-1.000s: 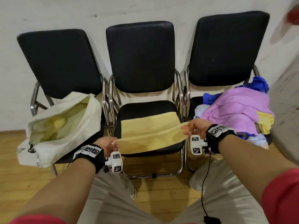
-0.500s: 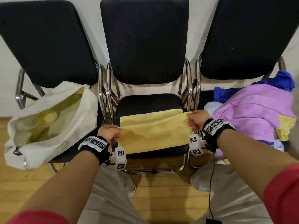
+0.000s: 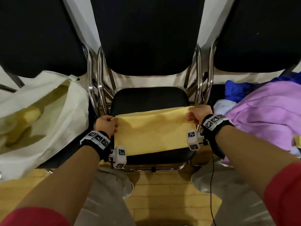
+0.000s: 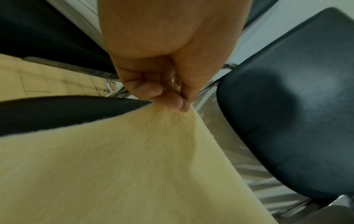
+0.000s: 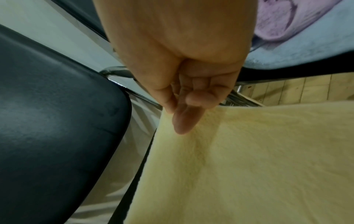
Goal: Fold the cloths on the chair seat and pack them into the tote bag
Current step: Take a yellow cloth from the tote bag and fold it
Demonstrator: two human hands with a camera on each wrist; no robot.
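- The yellow cloth [image 3: 153, 134] is laid long-ways across the middle chair seat [image 3: 149, 97].
- Its far corners are pinched by the left hand [image 3: 106, 125] and right hand [image 3: 197, 114].
- The tote bag [image 3: 48, 118], probably open, is nearer the left hand.

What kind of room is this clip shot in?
Probably a plain indoor room used as a waiting or meeting space, not a workshop: matching black padded chairs with chrome frames stand in a row against a bare pale wall, on a wood-strip floor.

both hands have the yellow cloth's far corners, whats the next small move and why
Probably draw both corners toward the near edge to fold it in half: the left hand and right hand each pinch a corner of the yellow cloth, which lies flat on the seat.
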